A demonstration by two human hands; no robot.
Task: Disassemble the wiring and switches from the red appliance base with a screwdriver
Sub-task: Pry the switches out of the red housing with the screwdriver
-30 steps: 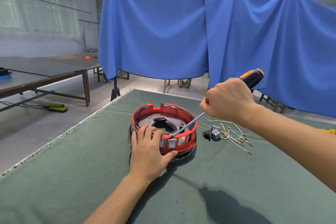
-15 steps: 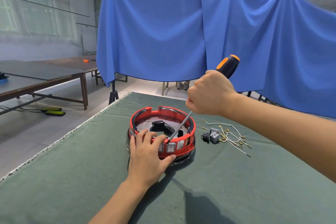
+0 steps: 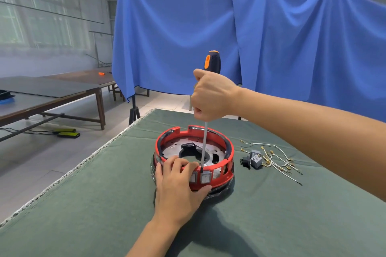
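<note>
Red appliance base [image 3: 226, 153] sits open side up on the green cloth-covered table [image 3: 94, 204], a round ring with two small square switches [image 3: 205, 177] in its near wall at 6 o'clock. The screwdriver [image 3: 212, 62] stands almost upright, long axis vertical, orange-and-black handle up, its tip down behind the switches just inside the near rim. The right hand [image 3: 213, 96] wraps its fingers tightly round the handle. The left hand [image 3: 179, 188] grips the near rim, fingers curled over the top, thumb pressed on the outer wall. Loose wires [image 3: 277, 160] and a grey plug block [image 3: 255, 158] lie at 3 o'clock. Blue drapes [image 3: 271, 37] hang behind; brown tables [image 3: 52, 94] stand at 9 o'clock.
</note>
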